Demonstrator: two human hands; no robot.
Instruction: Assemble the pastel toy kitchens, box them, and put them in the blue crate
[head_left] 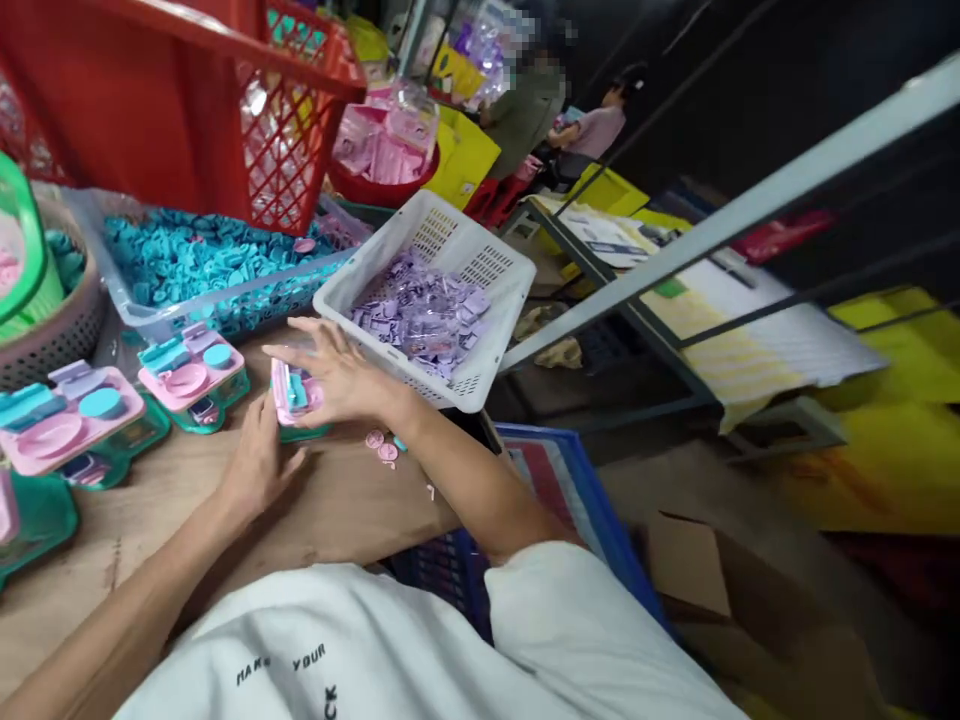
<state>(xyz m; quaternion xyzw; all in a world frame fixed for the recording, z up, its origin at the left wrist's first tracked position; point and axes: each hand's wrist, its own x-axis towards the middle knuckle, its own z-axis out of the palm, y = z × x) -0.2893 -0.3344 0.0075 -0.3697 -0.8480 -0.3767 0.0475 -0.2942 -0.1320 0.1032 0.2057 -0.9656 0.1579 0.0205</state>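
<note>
A small toy case, with a pink top, turquoise parts and a green base, stands on the brown tabletop between my hands. The fingers of my left hand press against its near left side, thumb held apart. Over its right side lies my right hand, fingers spread, covering part of the top. Whether a small part is under the right palm cannot be seen. To the left stand similar cases: one close by and a larger-looking one, both with pink tops, lilac and turquoise pieces.
Loose pink pieces lie right of the case. Behind are a white basket of lilac parts, a clear bin of turquoise parts and an overhanging red basket. A metal post slants across the right. Two people are farther back.
</note>
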